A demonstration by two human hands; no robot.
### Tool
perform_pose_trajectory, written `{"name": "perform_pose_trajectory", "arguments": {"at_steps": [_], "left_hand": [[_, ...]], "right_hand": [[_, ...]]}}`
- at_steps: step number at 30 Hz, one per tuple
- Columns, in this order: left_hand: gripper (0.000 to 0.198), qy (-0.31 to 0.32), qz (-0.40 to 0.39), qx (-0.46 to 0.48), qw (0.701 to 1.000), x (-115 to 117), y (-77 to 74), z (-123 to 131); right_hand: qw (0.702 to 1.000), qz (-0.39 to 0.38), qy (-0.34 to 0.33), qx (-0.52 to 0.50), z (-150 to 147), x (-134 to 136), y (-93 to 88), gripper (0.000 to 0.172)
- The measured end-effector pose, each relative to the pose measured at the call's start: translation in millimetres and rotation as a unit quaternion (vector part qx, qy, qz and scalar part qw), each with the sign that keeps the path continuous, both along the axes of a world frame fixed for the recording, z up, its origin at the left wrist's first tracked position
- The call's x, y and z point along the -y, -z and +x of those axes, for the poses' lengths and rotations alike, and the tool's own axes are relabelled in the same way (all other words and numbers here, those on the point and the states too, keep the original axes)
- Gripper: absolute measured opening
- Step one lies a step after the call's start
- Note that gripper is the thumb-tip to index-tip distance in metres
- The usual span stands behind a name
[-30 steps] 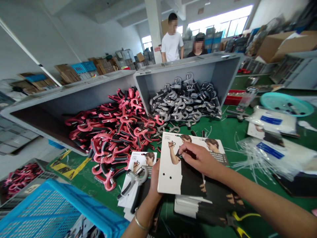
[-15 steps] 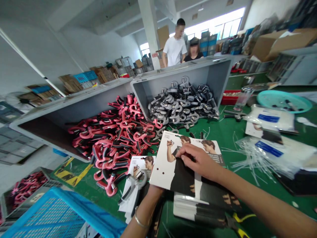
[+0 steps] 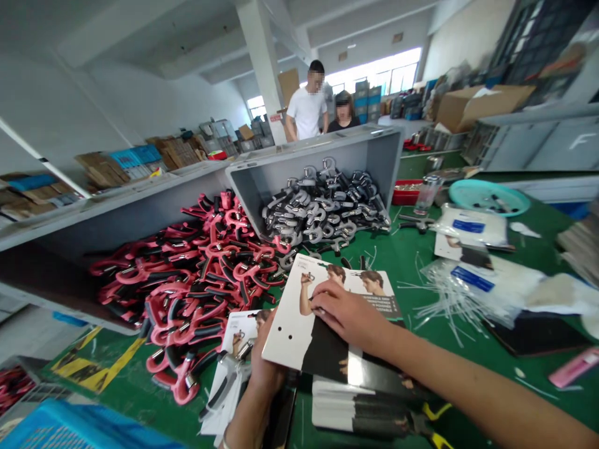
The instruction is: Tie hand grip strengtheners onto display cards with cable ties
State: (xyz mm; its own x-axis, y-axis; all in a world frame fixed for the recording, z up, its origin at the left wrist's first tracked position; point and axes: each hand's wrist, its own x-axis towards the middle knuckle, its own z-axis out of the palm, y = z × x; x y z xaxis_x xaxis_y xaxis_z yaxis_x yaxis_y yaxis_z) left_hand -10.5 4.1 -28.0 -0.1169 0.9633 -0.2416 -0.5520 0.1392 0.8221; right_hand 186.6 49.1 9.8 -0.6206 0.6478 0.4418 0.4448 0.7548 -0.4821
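A printed cardboard card (image 3: 306, 312), showing a person flexing an arm, is tilted up in front of me with two small punched holes at its lower left. My left hand (image 3: 264, 355) is closed on its left edge, fingers partly behind it. Across the card's front, my right hand (image 3: 349, 315) rests with fingers bent and drawn together; whatever is in them is hidden. Another printed card (image 3: 374, 284) lies behind, and further cards (image 3: 332, 405) lie below. Beside my left wrist, a grey hand gripper (image 3: 229, 374) sits on a stack of cards (image 3: 238, 327).
Red hand grippers (image 3: 206, 262) spill from a tipped grey crate; grey ones (image 3: 322, 206) fill another crate (image 3: 384, 162). White cable ties (image 3: 444, 293), yellow-handled pliers (image 3: 430, 424) and a turquoise tray (image 3: 515, 199) are rightward. A blue basket (image 3: 70, 430) stands lower left. Two people are beyond.
The view has swung right and tilted up, so the table contents appear further left. My left hand now shows more at the card's left edge; my right hand stays on the card.
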Motion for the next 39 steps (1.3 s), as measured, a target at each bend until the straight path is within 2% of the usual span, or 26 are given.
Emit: {"name": "perform_pose_trajectory", "arguments": {"at_steps": [2,5,10,13,16,18,21,24,25,27,28,29,31,33,36,39], "left_hand": [[0.054,0.042,-0.007,0.031,0.999,1,-7.5,2],[0.059,0.082,0.022,0.034,0.996,-2,-18.6,5],[0.060,0.078,0.039,0.002,0.996,1,-26.0,6],[0.061,0.079,0.034,-0.025,0.996,8,-30.4,5],[0.068,0.073,-0.004,-0.071,0.995,11,-36.9,5],[0.071,0.057,-0.039,-0.104,0.992,9,-39.1,6],[0.074,0.058,-0.083,-0.127,0.987,3,-36.3,8],[0.078,0.077,-0.099,-0.132,0.983,-2,-29.6,8],[0.078,0.083,-0.097,-0.131,0.983,-2,-27.6,7],[0.075,0.095,-0.096,-0.136,0.981,-5,-24.5,5],[0.072,0.103,-0.099,-0.142,0.980,-6,-23.4,5],[0.068,0.110,-0.102,-0.148,0.978,-9,-22.4,6],[0.063,0.132,-0.107,-0.161,0.972,-15,-20.6,12],[0.059,0.159,-0.098,-0.173,0.967,-22,-18.7,19],[0.056,0.164,-0.077,-0.187,0.966,-24,-15.1,22],[0.052,0.148,-0.071,-0.182,0.970,-8,-8.3,13]], "right_hand": [[0.999,0.014,0.010,0.028,-2,3,-0.9,0.016],[0.999,0.014,0.020,0.023,-3,6,-2.3,0.017],[0.999,0.005,0.033,0.008,-2,6,-4.2,0.011],[0.997,0.017,0.056,0.043,-4,7,-3.3,0.009],[0.993,0.040,0.067,0.083,-6,6,-1.2,0.010],[0.996,0.038,0.064,0.052,-6,6,-1.0,0.008],[0.995,0.013,0.068,-0.077,5,10,-3.9,0.008],[0.984,-0.006,0.095,-0.150,37,16,-4.8,0.005],[0.979,-0.025,0.132,-0.152,53,14,-3.0,0.009],[0.955,-0.087,0.246,-0.142,91,1,5.0,0.022],[0.922,-0.142,0.335,-0.131,110,-11,11.0,0.025],[0.902,-0.180,0.377,-0.114,128,-27,17.9,0.029],[0.877,-0.245,0.407,-0.076,153,-62,33.1,0.027],[0.857,-0.306,0.413,-0.034,160,-98,47.5,0.027],[0.830,-0.367,0.420,0.017,147,-142,63.4,0.035],[0.812,-0.396,0.425,0.047,129,-174,71.9,0.036]]}}
